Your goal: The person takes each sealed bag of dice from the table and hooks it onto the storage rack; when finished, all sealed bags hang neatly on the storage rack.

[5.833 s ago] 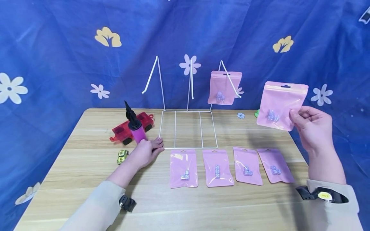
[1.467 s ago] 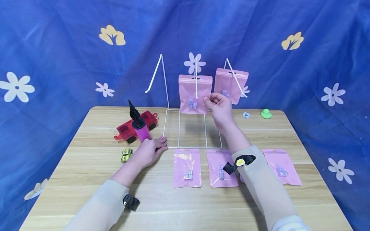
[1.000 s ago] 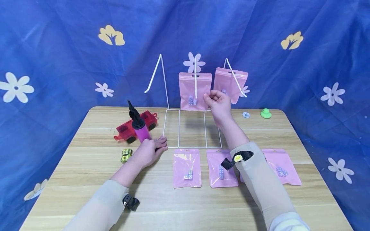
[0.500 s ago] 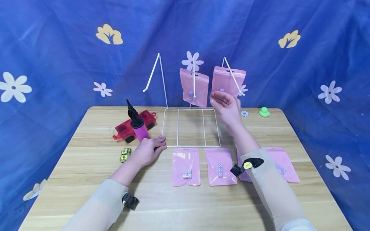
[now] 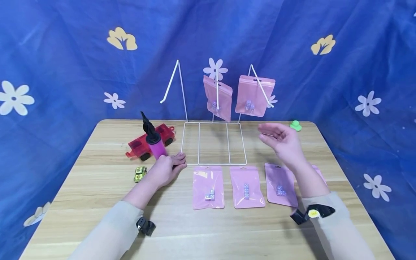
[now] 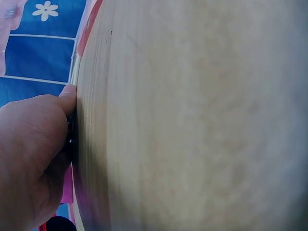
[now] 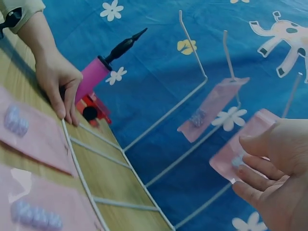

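Observation:
My left hand (image 5: 165, 169) pinches the front left corner of a white wire display rack (image 5: 199, 144); its fingertips also show there in the right wrist view. My right hand (image 5: 284, 144) is above the table right of the rack, fingers loosely bent and holding nothing. On the rack's middle hook hangs a pink zip bag (image 5: 222, 92) with dice, turned at an angle. Another pink zip bag (image 5: 253, 94) with dice hangs from the right hook. The left hook (image 5: 169, 81) carries no bag. In the right wrist view, my right hand (image 7: 284, 168) overlaps the right-hook bag.
Before the rack lie several pink dice bags (image 5: 208, 187) in a row, the rightmost partly hidden by my right forearm. Left of it are a magenta hand pump (image 5: 157, 148), a red toy wagon (image 5: 139, 147) and a yellow toy car (image 5: 140, 174). A green rubber duck (image 5: 295, 125) sits back right.
My right hand carried a dice bag from the right onto the middle hook, let go, and drew back right and down. The bag then swung askew. My left hand stayed at the rack corner.

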A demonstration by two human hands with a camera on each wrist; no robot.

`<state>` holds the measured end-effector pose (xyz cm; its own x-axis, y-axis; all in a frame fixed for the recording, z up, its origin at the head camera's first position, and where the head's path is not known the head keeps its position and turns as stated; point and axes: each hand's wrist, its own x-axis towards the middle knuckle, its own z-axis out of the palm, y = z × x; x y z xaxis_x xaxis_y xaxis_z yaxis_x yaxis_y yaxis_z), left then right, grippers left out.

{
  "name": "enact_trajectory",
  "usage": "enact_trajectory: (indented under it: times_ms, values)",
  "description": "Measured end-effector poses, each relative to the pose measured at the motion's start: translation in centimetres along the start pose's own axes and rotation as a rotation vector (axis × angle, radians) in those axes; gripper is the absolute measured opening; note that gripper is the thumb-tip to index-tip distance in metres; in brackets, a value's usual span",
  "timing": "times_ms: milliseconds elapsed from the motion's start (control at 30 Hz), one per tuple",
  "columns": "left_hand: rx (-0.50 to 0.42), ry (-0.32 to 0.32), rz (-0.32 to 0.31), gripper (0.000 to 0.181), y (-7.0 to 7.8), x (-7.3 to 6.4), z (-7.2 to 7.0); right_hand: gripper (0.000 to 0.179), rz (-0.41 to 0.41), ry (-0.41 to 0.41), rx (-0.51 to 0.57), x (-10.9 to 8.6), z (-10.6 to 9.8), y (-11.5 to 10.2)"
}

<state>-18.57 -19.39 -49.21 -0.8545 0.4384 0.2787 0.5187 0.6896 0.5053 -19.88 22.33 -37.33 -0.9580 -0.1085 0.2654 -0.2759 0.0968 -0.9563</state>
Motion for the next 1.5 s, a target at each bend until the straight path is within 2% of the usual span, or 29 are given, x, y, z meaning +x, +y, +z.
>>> enact_trajectory:
  times_ms: [233, 400, 500, 600, 700, 767, 867, 1033, 1133, 1300, 1500]
  values:
    - [-0.009, 0.005, 0.012, 0.028, 0.2, 0.0, 0.1, 0.037, 0.008, 0.020, -0.014, -3.5, -4.3, 0.6]
    - [-0.008, 0.009, 0.014, 0.028, 0.1, 0.0, 0.0, 0.040, 0.066, 0.015, -0.082, -5.7, -7.2, 1.1]
    - [-0.002, 0.005, 0.003, 0.029, 0.1, 0.0, 0.0, 0.042, 0.113, 0.020, -0.174, -7.0, -8.6, 1.4]
    - [0.002, 0.000, 0.000, 0.028, 0.1, 0.0, 0.0, 0.044, 0.154, 0.031, -0.219, -8.2, -10.1, 1.9]
    - [-0.001, -0.003, 0.008, 0.028, 0.1, 0.0, 0.0, 0.045, 0.176, 0.051, -0.220, -9.2, -11.6, 2.7]
    - [0.001, 0.005, 0.010, 0.029, 0.0, -0.1, 0.0, 0.045, 0.177, 0.062, -0.217, -9.6, -12.5, 3.2]
    - [0.006, 0.019, 0.007, 0.029, 0.0, 0.0, 0.0, 0.045, 0.213, 0.089, -0.289, -10.0, -13.8, 4.0]
    - [0.002, 0.009, 0.012, 0.029, 0.0, -0.1, 0.0, 0.059, 0.379, 0.075, -0.566, -11.2, -15.7, 5.2]
    - [-0.014, 0.015, 0.019, 0.027, 0.0, -0.3, 0.0, 0.067, 0.473, 0.064, -0.661, -11.7, -16.5, 6.2]
    - [-0.014, 0.045, 0.044, 0.025, 0.2, -0.2, 0.0, 0.075, 0.564, 0.089, -0.723, -12.3, -17.6, 7.9]
    - [-0.008, 0.059, 0.059, 0.026, 0.2, -0.3, 0.0, 0.081, 0.598, 0.085, -0.748, -12.5, -18.2, 8.9]
